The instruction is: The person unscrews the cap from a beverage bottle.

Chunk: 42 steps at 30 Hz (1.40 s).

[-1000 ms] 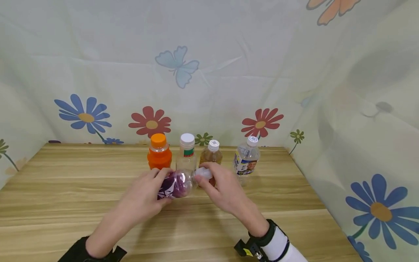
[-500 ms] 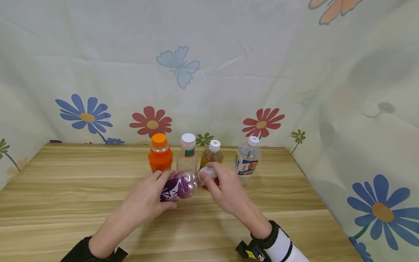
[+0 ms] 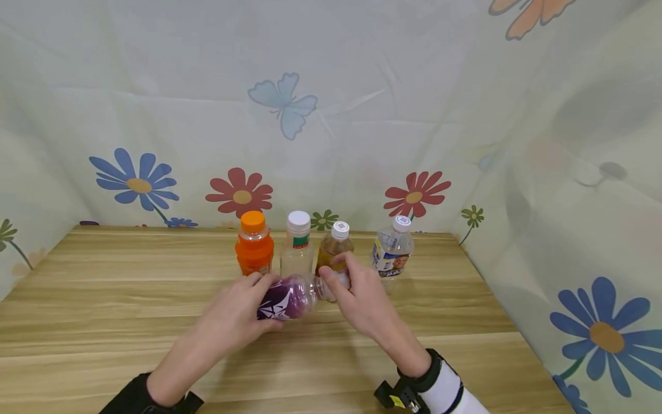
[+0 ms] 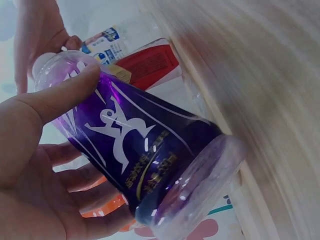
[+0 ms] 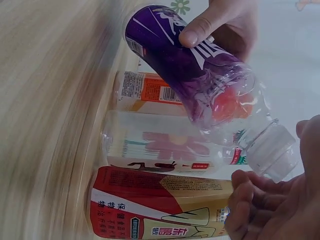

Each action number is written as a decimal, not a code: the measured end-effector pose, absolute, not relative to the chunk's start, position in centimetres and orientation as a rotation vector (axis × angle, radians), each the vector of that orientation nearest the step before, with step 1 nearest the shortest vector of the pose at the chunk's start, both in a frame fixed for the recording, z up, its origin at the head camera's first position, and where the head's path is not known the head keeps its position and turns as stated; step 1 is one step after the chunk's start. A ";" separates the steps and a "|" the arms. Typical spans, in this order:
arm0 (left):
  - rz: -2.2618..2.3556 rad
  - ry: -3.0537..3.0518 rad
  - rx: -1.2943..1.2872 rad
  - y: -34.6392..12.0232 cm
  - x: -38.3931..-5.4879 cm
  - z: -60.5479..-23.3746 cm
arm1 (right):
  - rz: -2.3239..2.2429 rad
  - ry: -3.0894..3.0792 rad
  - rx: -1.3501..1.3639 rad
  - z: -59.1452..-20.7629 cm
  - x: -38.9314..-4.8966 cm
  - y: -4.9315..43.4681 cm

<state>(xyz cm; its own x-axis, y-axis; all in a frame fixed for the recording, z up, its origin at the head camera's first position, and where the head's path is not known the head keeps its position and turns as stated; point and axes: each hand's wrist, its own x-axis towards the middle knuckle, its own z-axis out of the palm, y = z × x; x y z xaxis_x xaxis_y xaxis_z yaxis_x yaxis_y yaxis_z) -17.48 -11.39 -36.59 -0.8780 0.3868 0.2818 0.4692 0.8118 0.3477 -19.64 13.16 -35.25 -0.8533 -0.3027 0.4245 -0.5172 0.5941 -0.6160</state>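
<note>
A clear sports drink bottle with a purple label lies sideways in my left hand, its cap end pointing right. In the left wrist view, my thumb crosses the label and the fingers curl beneath the bottle. My right hand is at the whitish cap, thumb on one side and curled fingers on the other. The hold looks loose, and some cap surface shows between the digits. Behind the hands stand an orange-capped bottle, a clear white-capped bottle and an amber-looking bottle.
A clear bottle with a blue and yellow label stands right of the others. Everything is on a wooden table. Flower-printed cloth hangs behind and along the sides.
The purple-labelled bottle has shifted slightly right and down with both hands. My right thumb and forefinger have shifted around the cap, the forefinger now more raised. The standing bottles keep their places.
</note>
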 end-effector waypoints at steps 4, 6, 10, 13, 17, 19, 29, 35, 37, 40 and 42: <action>-0.586 -2.810 -0.655 -11.2 -17.4 -36.7 | 0.997 -2.638 0.577 -35.3 -19.7 13.3; -0.578 -2.820 -0.641 -11.2 -17.4 -36.7 | 0.948 -2.665 0.553 -35.4 -19.8 13.4; -0.555 -2.819 -0.630 -11.1 -17.4 -36.7 | 0.920 -2.672 0.554 -35.6 -20.0 13.3; -0.543 -2.804 -0.639 -11.1 -17.4 -36.8 | 0.948 -2.648 0.584 -35.8 -20.1 13.3; -0.573 -2.764 -0.659 -11.1 -17.5 -36.8 | 1.029 -2.595 0.607 -35.9 -20.3 13.3; -0.605 -2.753 -0.666 -11.1 -17.5 -36.9 | 1.065 -2.572 0.612 -36.0 -20.3 13.3; -0.691 -2.692 -0.777 -11.1 -18.0 -37.3 | 1.071 -2.394 0.716 -36.4 -20.6 13.5; -0.791 -2.727 -0.884 -11.7 -18.4 -37.2 | 0.981 -2.280 0.843 -36.8 -21.1 13.6; -0.839 -2.740 -0.908 -11.9 -18.5 -37.2 | 0.945 -2.249 0.904 -36.9 -21.3 13.7; -0.888 -2.748 -0.915 -12.2 -18.6 -37.2 | 0.934 -2.241 0.971 -36.9 -21.4 13.8; -0.898 -2.747 -0.900 -12.2 -18.7 -37.2 | 0.963 -2.264 0.990 -36.8 -21.4 13.8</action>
<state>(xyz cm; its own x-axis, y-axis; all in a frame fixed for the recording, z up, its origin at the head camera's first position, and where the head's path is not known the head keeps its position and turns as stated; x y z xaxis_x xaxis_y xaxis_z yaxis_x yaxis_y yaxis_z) -18.66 -12.19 -37.16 -0.8173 0.5036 0.2799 0.5717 0.6483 0.5028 -21.36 13.82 -36.79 -0.6200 -0.4293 0.6567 -0.7709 0.4892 -0.4080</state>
